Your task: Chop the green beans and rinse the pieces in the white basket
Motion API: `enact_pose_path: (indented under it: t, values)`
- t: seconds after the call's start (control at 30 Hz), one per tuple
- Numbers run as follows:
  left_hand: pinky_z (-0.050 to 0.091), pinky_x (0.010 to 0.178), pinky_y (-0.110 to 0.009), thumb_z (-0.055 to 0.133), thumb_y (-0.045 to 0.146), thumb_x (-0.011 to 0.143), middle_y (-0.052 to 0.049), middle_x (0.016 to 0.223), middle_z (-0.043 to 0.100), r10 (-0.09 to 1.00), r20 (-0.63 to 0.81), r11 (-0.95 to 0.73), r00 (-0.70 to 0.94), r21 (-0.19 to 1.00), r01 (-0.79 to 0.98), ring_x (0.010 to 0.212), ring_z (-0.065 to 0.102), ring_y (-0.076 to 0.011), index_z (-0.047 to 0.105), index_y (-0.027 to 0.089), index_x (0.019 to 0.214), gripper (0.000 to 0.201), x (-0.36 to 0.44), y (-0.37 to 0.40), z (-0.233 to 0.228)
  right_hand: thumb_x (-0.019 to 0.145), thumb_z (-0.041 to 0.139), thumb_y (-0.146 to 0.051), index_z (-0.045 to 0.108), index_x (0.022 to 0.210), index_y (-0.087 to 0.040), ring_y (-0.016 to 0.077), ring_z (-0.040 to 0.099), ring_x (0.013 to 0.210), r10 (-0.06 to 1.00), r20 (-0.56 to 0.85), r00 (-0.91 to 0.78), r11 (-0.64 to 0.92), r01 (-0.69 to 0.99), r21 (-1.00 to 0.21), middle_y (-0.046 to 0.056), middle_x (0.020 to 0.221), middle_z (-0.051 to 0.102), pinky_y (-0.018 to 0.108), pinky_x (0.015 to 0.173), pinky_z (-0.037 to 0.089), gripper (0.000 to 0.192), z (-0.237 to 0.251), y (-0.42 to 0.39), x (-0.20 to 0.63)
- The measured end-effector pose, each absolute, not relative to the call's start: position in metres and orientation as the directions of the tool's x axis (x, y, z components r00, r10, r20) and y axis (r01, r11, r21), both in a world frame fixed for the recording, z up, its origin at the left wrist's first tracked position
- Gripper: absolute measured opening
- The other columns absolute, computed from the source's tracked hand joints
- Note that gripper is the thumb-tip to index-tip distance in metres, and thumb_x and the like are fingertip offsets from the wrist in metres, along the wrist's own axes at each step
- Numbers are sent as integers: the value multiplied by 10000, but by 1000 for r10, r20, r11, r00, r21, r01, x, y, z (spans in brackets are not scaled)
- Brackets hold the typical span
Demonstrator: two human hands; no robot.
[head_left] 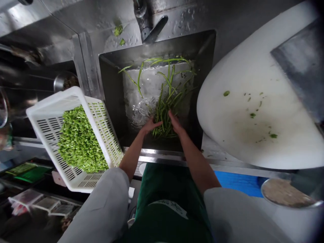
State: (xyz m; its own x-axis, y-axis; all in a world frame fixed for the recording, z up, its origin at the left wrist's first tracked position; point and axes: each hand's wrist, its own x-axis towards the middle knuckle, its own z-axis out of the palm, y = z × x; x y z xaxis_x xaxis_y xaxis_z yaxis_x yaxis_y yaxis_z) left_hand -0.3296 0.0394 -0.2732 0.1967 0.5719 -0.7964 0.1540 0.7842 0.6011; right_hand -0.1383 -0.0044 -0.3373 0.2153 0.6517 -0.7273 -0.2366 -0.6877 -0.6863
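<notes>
A bunch of long green beans [165,116] lies in the water of a metal sink [111,98], with more beans loose toward the sink's far side. My left hand [151,126] is at the bunch's left side, thumb laid across the beans and fingers partly hidden beneath. From the right, my right hand [176,123] presses on the same bunch, some of its fingers hidden under the beans. Between them the two hands clasp the bunch low in the sink. Rippling water [143,109] shows just left of the beans.
A white slotted basket [84,91] of chopped green pieces [78,141] stands left of the sink. The faucet [145,23] rises behind it. To the right lies a round white cutting board [227,121] with green scraps and a cleaver-like metal blade [301,57].
</notes>
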Motion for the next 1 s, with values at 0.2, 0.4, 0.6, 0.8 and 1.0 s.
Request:
enact_pose_path:
  t: [0.2, 0.4, 0.6, 0.8, 1.0]
  values:
    - [644, 1005, -532, 1076, 387, 623, -118, 1045, 845, 457, -856, 884, 243, 468, -14, 925, 800, -285, 760, 155, 1125, 636, -319, 40, -279, 840, 862, -468, 636, 1437, -110, 343, 662, 1395, 602, -731, 322, -784, 61, -618, 261, 1482, 680, 536, 1230, 498, 732, -313, 12, -122]
    - [665, 995, -479, 1069, 235, 624, -85, 876, 839, 452, -890, 883, 61, 437, -172, 923, 817, -287, 766, 143, 981, 477, -316, 53, -281, 1005, 621, -372, 704, 1319, -151, 325, 675, 1330, 741, -485, 465, -661, 374, -651, 222, 1359, 735, 519, 1184, 504, 393, -277, 2, -126]
    - [641, 1059, -410, 938, 79, 719, -52, 848, 824, 441, -897, 806, -41, 415, -422, 956, 821, -239, 743, 146, 894, 270, -300, 52, -277, 934, 719, -381, 772, 860, -193, 221, 726, 799, 783, -615, 89, -599, 372, -709, 74, 860, 799, 323, 818, 561, 209, -261, 5, -169]
    - [661, 993, -352, 792, 85, 858, -41, 740, 783, 312, -948, 797, -63, 297, -526, 890, 827, -218, 730, 141, 802, 101, -295, 62, -279, 939, 622, -252, 806, 932, -177, 229, 754, 880, 820, -552, 153, -573, 256, -779, 104, 976, 834, 333, 877, 553, 199, -268, 15, -170]
    - [661, 983, -350, 823, 70, 830, -39, 728, 766, 317, -936, 763, -155, 349, -544, 910, 818, -219, 707, 155, 786, 150, -283, 67, -285, 954, 564, -257, 765, 928, -187, 265, 735, 919, 810, -564, 159, -581, 338, -740, 123, 970, 813, 363, 895, 546, 215, -262, 3, -170]
